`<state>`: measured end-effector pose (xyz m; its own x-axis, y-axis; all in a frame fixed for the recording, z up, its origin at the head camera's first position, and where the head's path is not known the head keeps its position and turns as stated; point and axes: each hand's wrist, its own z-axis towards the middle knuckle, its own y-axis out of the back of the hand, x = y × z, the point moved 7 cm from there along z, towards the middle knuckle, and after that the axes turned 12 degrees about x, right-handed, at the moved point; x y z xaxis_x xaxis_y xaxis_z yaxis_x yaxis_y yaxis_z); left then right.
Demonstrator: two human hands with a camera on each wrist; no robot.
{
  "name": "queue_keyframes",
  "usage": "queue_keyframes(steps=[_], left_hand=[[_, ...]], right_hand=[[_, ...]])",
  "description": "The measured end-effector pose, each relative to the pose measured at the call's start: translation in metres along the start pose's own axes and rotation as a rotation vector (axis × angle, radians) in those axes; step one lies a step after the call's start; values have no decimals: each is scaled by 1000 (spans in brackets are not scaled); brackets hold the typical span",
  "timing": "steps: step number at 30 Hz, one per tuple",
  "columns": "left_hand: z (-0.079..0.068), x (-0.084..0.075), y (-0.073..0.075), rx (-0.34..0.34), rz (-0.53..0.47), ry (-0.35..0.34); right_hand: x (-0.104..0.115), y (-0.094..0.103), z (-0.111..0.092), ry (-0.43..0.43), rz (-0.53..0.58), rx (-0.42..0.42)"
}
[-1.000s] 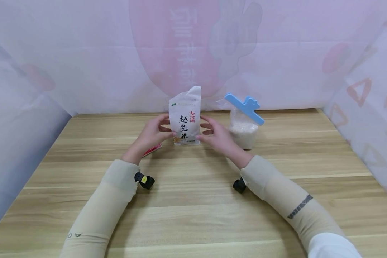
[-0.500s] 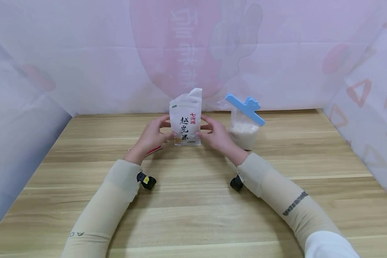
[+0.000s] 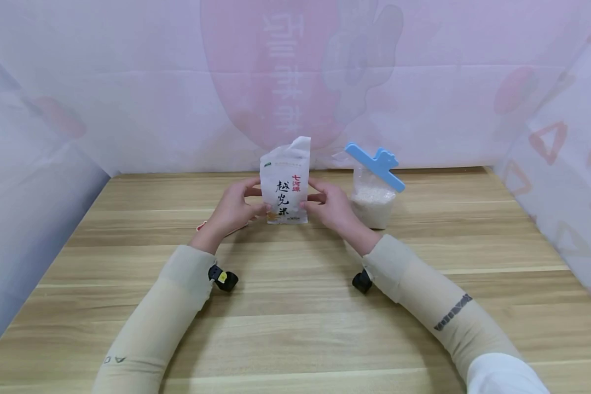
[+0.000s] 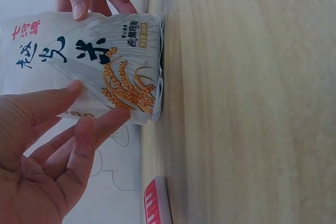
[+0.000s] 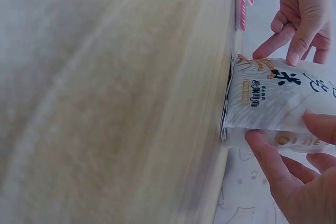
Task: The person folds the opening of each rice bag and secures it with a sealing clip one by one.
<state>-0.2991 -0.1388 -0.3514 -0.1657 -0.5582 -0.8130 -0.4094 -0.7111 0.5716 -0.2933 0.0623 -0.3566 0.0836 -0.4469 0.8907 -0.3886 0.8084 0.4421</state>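
A white paper rice bag (image 3: 287,180) with black and red lettering stands upright at the back middle of the table, its top edge slanting and uneven. My left hand (image 3: 235,208) holds its left side, thumb on the printed front. From the other side my right hand (image 3: 332,208) grips it, thumb also in front and fingers along the side. In the left wrist view, golden wheat ears decorate the lower front of the rice bag (image 4: 84,66). The bag's bottom edge meets the tabletop, or nearly so, in the right wrist view.
Just right of my right hand stands a clear bag of white rice (image 3: 372,205), with a light blue bag clip (image 3: 374,166) slanting across its top. A flat red and white item (image 4: 156,203) lies behind my left wrist. A pale printed curtain (image 3: 152,120) hangs behind the table.
The rice bag and both hands have shifted slightly right and down in the head view. My left forearm now covers more of the red and white item. Both hands keep their hold.
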Motion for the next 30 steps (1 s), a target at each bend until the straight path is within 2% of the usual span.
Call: queue_keyframes(steps=[4, 12, 21, 30], left_hand=[[-4, -1, -2, 3, 12, -10], [-12, -8, -8, 22, 13, -7], [-16, -17, -21, 36, 17, -35], [-24, -23, -33, 75, -34, -41]], right_hand=[[1, -1, -4, 6, -21, 7], [-2, 1, -15, -45, -24, 35], [-5, 9, -31, -6, -41, 69], [-8, 11, -46, 10, 34, 104]])
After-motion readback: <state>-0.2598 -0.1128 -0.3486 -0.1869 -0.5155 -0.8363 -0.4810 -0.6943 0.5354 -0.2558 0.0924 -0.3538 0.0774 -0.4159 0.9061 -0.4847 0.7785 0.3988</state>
